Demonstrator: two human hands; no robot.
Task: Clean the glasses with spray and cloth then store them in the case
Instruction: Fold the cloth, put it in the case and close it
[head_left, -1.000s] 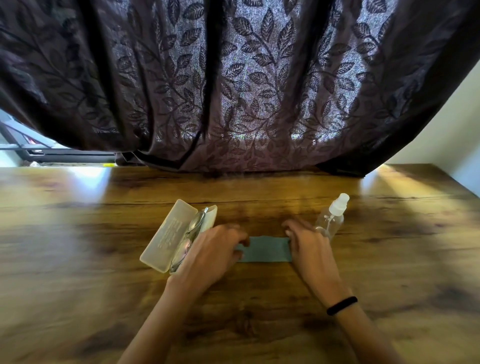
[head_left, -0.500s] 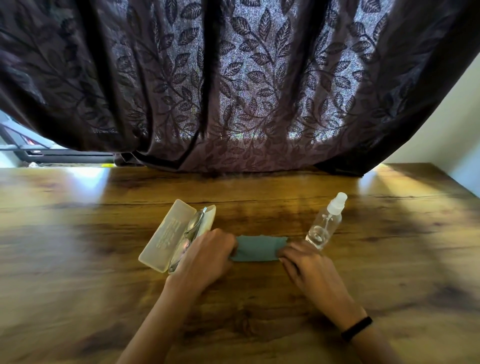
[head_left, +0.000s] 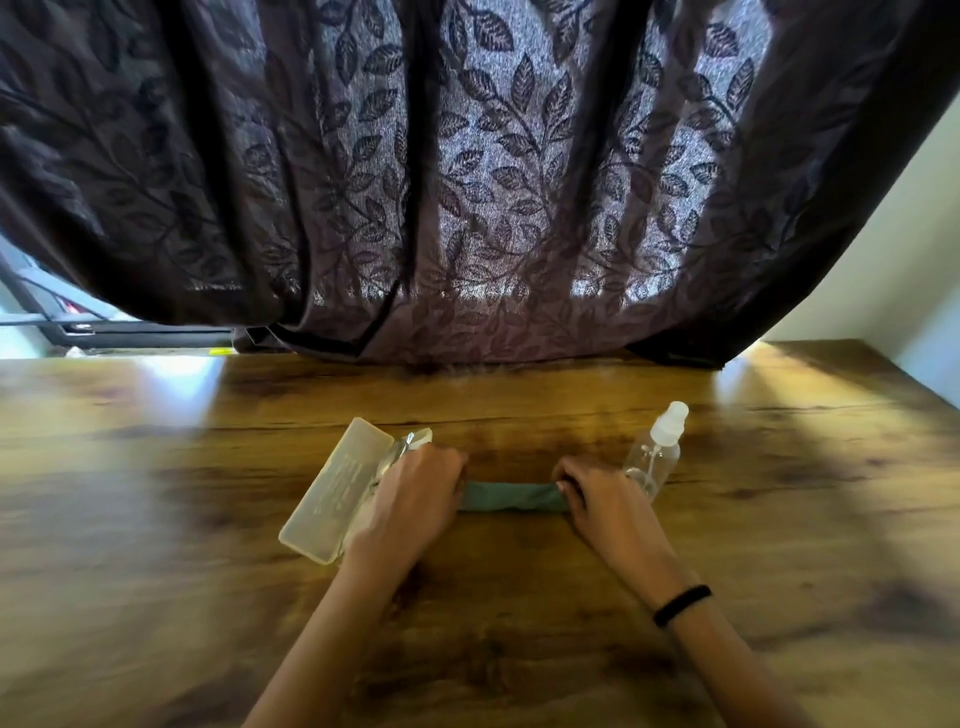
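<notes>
A teal cloth (head_left: 511, 496) lies folded into a narrow strip on the wooden table (head_left: 156, 493). My left hand (head_left: 410, 501) pinches its left end and my right hand (head_left: 602, 499) pinches its right end. Just left of my left hand an open translucent case (head_left: 337, 488) lies at an angle, with the glasses (head_left: 395, 454) inside it, mostly hidden by my hand. A clear spray bottle (head_left: 655, 449) with a white cap stands just beyond my right hand.
A dark curtain with a leaf pattern (head_left: 467, 182) hangs down to the table's far edge. A pale wall (head_left: 893, 249) borders the table on the right. A black band (head_left: 681, 604) circles my right wrist.
The cloth has gone from a wide rectangle to a narrow strip as both hands folded it. My right hand pulled back, then returned to the cloth's right end.
</notes>
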